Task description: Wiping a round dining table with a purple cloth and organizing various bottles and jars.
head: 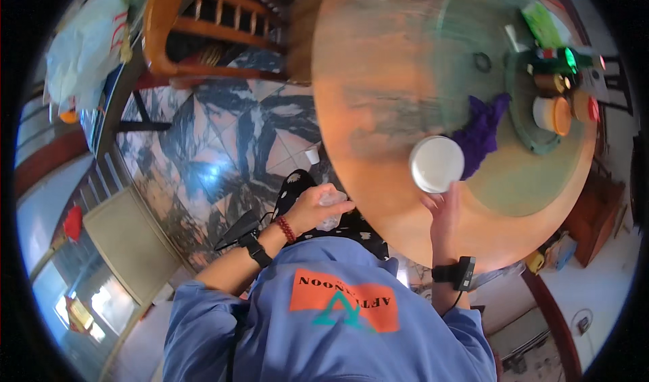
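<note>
My left hand (pixel 315 210) is beside the table edge, over my lap, with its fingers around a small clear plastic cup (pixel 330 218). A white round bowl or tub (pixel 437 164) is above the near part of the table. My right hand (pixel 443 202) grips its near rim, thumb at the side and the other fingers partly hidden below; whether its base touches the table I cannot tell. Just beyond the bowl lies a crumpled purple cloth (pixel 481 131), partly covered by it.
The round wooden table (pixel 375 103) carries a green-tinted glass turntable (pixel 527 184). On its far right are a green bottle (pixel 552 61), an orange-lidded jar (pixel 551 116) and a green packet (pixel 542 24). A wooden chair (pixel 223 32) stands left; a white paper cup (pixel 312 155) is on the floor.
</note>
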`<state>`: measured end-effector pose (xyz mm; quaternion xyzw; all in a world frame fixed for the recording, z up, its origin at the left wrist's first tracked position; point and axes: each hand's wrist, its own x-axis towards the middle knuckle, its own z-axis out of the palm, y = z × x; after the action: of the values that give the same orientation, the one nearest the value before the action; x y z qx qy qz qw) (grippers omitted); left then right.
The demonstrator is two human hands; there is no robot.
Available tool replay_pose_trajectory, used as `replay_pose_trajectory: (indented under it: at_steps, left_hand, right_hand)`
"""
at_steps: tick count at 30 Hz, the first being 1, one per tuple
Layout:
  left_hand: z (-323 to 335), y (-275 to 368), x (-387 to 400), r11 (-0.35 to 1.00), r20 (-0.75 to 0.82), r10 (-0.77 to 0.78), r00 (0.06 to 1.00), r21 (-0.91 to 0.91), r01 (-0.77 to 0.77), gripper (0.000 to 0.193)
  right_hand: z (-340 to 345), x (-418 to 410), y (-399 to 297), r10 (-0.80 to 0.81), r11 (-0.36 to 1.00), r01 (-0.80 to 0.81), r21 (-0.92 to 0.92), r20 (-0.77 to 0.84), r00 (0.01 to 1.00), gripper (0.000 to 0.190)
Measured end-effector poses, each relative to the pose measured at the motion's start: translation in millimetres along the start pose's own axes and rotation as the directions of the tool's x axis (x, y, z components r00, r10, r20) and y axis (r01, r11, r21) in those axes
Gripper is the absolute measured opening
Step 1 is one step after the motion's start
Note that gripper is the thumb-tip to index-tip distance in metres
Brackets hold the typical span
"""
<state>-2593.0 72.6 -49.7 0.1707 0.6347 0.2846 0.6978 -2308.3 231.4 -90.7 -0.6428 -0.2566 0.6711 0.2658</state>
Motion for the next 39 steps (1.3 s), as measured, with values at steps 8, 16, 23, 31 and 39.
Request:
replay_pose_trajectory:
  at_steps: [8,16,23,31,39]
  left_hand:
    - [-76.2,-94.4,-35.8,0.907,-0.076,-0.235,0.969,-0.375,0.19,0.032]
    - [-162.4,-241.3,-84.9,0.857,-0.412,-0.218,0.885,-0.514,-0.028,0.025]
    - [-180.9,-402.1,-84.6,0.752,-0.636,-0.456,0.623,-0.649,-0.112,0.03]
    - [-184.7,-521.6,-50.7,0.516,-0.549,-0.795,0.258,-0.836,-0.187,0.064]
    - [-189.8,-580.2,-60.0,0.667,-0.676,-0.708,0.202,-0.735,-0.124,0.053]
  right_hand:
    - [37.1,-83.2,59.0,-0.089,0.93,0.081,-0.359,-0.004,0.996,0.031]
    - [140.0,-80.0,252.2,0.232,0.829,-0.043,-0.558,0.272,0.934,0.018]
    - [205.3,71.1,437.1,0.204,-0.119,0.637,-0.761,0.61,0.766,0.014]
    - [281.6,219.2,574.8,0.449,-0.441,0.718,-0.538,0.561,0.696,0.039]
    - [264.5,272.2,645.3,0.398,-0.142,0.462,-0.875,0.377,0.836,0.039]
